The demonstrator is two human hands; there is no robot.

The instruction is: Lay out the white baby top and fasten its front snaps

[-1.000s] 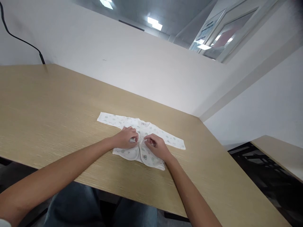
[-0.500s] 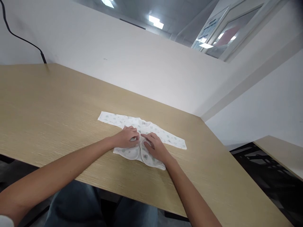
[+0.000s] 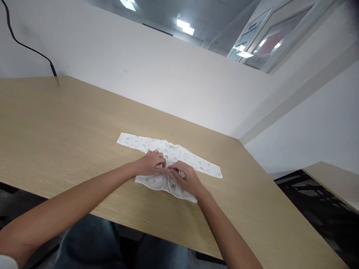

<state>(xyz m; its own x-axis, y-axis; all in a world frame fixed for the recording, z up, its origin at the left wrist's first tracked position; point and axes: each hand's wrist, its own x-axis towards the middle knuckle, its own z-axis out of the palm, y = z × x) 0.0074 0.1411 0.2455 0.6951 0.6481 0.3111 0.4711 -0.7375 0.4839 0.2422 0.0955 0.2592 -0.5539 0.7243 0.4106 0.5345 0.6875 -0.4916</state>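
While a black cable (image 3: 53, 68) hangs well apart, the white shirt (image 3: 171, 153) spreads across the tabletop (image 3: 84, 119). Left hand (image 3: 151, 163) and right hand (image 3: 187, 178) curl over its front; whether either grip pinches fabric is unclear.

The shirt (image 3: 185, 155) is white, scattered with small motifs in soft green and grey, and the label (image 3: 171, 147) inside its neck carries dark marks. Under the shirt, the counter (image 3: 84, 123) is light tan with fine, paler streaks. Beyond the shirt, the wall (image 3: 174, 80) is plain white; far to the shirt's left, the cable (image 3: 30, 48) is black. On the shirt's near side, the trousers (image 3: 89, 239) are dark blue.
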